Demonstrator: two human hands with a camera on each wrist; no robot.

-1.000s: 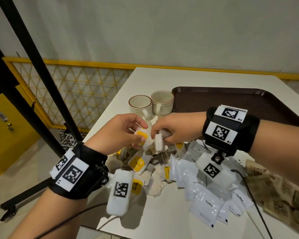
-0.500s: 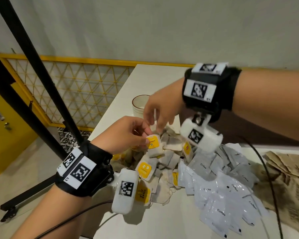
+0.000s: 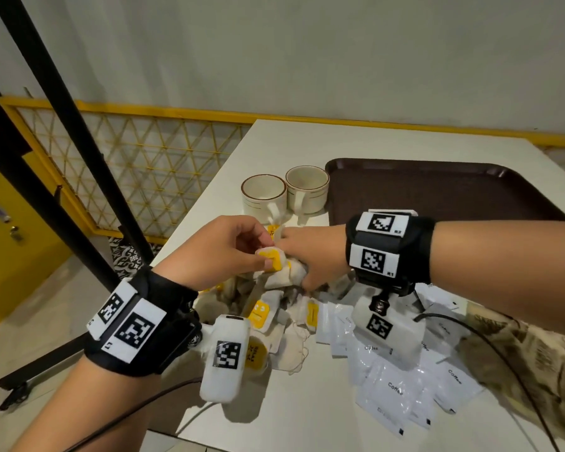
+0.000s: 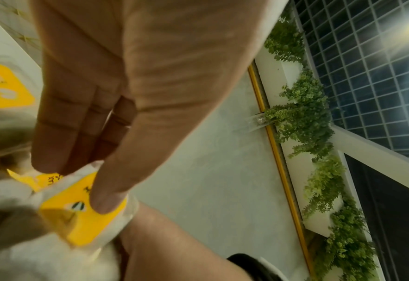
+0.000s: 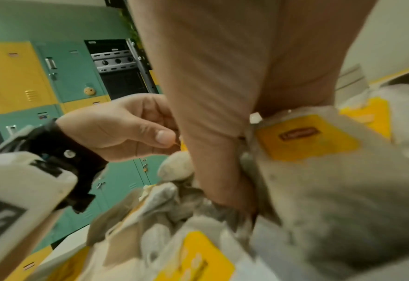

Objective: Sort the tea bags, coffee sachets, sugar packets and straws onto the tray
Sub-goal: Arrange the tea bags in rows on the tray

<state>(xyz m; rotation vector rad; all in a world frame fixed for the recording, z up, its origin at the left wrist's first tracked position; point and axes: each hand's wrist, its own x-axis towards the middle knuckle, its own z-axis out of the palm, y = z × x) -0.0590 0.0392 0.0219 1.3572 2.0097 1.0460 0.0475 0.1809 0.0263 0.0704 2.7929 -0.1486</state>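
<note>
The right hand (image 3: 310, 256), raised half a second ago, is back down clutching tea bags (image 3: 286, 275) from the pile. The left hand (image 3: 222, 252) still pinches a yellow-tagged tea bag (image 3: 271, 257).

Between my hands: my left hand (image 3: 229, 252) and right hand (image 3: 307, 256) crowd together over the tea bags (image 3: 284, 308); no gap there to pass through.
Ahead: two cups (image 3: 284, 194) stand side by side just past my fingers, blocking a straight reach forward.
Ahead right: the brown tray (image 3: 437, 190) lies bare on its visible part, open to reach over my right wrist.
Right: coffee sachets (image 3: 395, 380) and brown packets (image 3: 535, 360) cover the surface (image 3: 307, 145) near my right forearm.
Left: the surface ends at its edge; black poles (image 3: 62, 109) rise beyond it.
Far side: bare surface behind cups and tray.
</note>
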